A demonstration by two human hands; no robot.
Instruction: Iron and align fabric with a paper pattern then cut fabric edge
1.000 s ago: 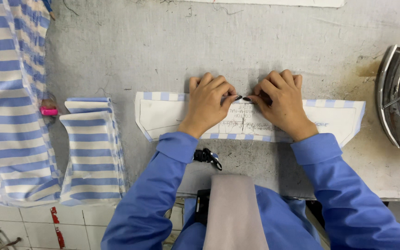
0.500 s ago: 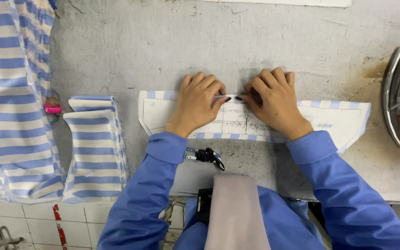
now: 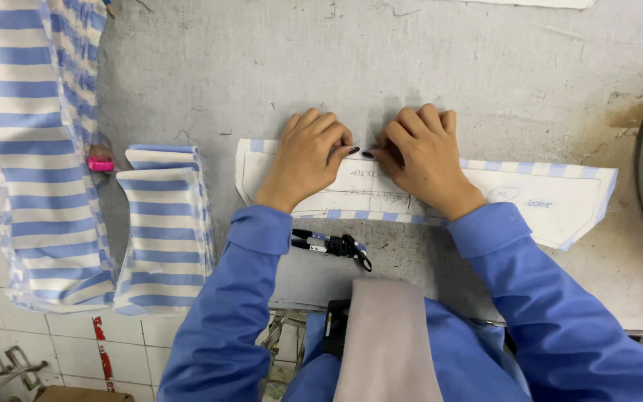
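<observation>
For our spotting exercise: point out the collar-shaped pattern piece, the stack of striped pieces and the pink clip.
pattern piece [image 3: 560,197], head view, bare right end.
striped stack [image 3: 164,223], head view, top piece's middle.
pink clip [image 3: 100,164], head view, its body.

Both hands [image 3: 366,160] on collar piece [image 3: 552,201], fabric stack [image 3: 165,223] left, clips [image 3: 333,244] below

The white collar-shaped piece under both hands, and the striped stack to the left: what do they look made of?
The white piece looks like stiff card or paper: flat, matte, crisp-edged, with pen lines on it. Blue-striped cloth peeks out along its edges. The left hand and right hand press on it. The striped stack looks like soft woven cloth, folded, with limp edges.
</observation>
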